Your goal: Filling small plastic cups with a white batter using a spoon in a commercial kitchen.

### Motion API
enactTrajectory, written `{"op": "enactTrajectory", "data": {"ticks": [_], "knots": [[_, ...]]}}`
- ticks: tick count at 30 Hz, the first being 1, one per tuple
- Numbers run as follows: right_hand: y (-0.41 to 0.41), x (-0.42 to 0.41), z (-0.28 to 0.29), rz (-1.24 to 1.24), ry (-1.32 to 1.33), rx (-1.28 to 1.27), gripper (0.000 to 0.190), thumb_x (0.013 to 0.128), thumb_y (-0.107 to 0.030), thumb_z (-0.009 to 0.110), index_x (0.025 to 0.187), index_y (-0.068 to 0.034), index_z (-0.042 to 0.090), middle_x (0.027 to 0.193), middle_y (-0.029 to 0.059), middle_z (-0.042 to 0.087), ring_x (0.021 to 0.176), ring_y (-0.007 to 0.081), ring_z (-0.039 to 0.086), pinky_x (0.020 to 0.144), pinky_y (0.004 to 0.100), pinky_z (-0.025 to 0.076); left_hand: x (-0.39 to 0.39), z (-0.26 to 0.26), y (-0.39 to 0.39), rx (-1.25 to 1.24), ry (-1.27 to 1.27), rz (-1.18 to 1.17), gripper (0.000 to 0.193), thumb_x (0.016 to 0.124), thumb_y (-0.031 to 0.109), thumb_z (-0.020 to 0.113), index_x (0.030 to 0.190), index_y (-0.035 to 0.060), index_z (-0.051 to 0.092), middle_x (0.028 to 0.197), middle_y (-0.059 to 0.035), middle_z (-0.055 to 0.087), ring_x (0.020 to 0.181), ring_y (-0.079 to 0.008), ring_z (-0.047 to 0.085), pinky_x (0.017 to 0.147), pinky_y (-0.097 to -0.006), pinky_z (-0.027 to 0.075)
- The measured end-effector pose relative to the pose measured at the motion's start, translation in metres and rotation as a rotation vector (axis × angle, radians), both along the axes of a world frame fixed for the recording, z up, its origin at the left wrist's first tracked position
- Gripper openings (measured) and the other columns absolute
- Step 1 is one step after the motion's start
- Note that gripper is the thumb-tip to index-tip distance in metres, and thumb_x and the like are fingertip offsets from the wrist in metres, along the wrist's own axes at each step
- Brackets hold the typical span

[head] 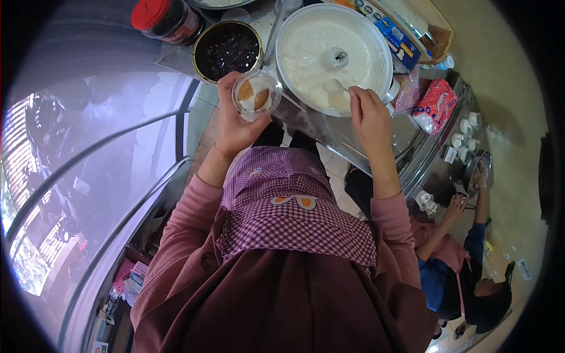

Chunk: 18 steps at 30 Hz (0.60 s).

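Observation:
My left hand [239,119] holds a clear plastic cup [257,95] with white cream and brown pieces in it. My right hand [369,110] pinches the handle of a spoon [335,86], whose bowl rests in the white cream [309,57]. That cream fills a large round white tub [282,81] with a ridged central tube [337,58]. Beside the cup, nearer the left, stands a round tin [194,61] of dark glossy filling [227,49].
A red-lidded jar [165,20] stands at the upper left. Right of the tub lie a blue box [398,42] and a red-and-white soft pack [436,106]. Farther right, another person [459,264] works at a metal bowl [478,172] near several small white containers [463,137]. A glass case [110,154] curves along the left.

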State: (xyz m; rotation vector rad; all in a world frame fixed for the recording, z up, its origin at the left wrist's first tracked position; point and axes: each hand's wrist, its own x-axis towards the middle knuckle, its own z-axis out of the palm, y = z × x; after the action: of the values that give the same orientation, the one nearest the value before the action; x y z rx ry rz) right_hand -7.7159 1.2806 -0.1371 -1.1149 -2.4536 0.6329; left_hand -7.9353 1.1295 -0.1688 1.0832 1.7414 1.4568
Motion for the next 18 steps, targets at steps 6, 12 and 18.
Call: {"op": "enactTrajectory", "data": {"ticks": [6, 12, 18], "knots": [[-0.007, -0.024, -0.014, 0.078, 0.175, -0.019, 0.012, 0.087, -0.010, 0.059, 0.096, -0.003, 0.062, 0.081, 0.0137, 0.060, 0.070, 0.0323, 0.061, 0.060, 0.0376, 0.049, -0.002, 0.001, 0.003, 0.021, -0.042, 0.020, 0.073, 0.069, 0.002, 0.069, 0.127, 0.0027, 0.025, 0.118, -0.0103, 0.043, 0.113, -0.0195, 0.049, 0.099, -0.0320, 0.038], [-0.023, -0.044, -0.044, 0.090, 0.175, -0.191, 0.011, 0.086, -0.006, 0.058, 0.095, -0.002, 0.063, 0.082, 0.0155, 0.061, 0.071, 0.0350, 0.060, 0.062, 0.0385, 0.050, -0.006, -0.006, 0.005, -0.025, 0.154, -0.004, 0.072, 0.069, 0.000, 0.068, 0.127, 0.0032, 0.026, 0.116, -0.0107, 0.045, 0.111, -0.0190, 0.050, 0.097, -0.0318, 0.040], [-0.014, -0.026, -0.048, -0.349, 0.410, -0.617, 0.021, 0.092, -0.016, 0.055, 0.094, 0.002, 0.065, 0.074, 0.0086, 0.064, 0.056, 0.0129, 0.057, 0.054, 0.0273, 0.047, -0.007, -0.004, 0.015, 0.048, 0.174, 0.062, 0.065, 0.061, 0.004, 0.067, 0.118, -0.0033, 0.036, 0.111, -0.0150, 0.038, 0.103, -0.0279, 0.044, 0.092, -0.0334, 0.037]]}}
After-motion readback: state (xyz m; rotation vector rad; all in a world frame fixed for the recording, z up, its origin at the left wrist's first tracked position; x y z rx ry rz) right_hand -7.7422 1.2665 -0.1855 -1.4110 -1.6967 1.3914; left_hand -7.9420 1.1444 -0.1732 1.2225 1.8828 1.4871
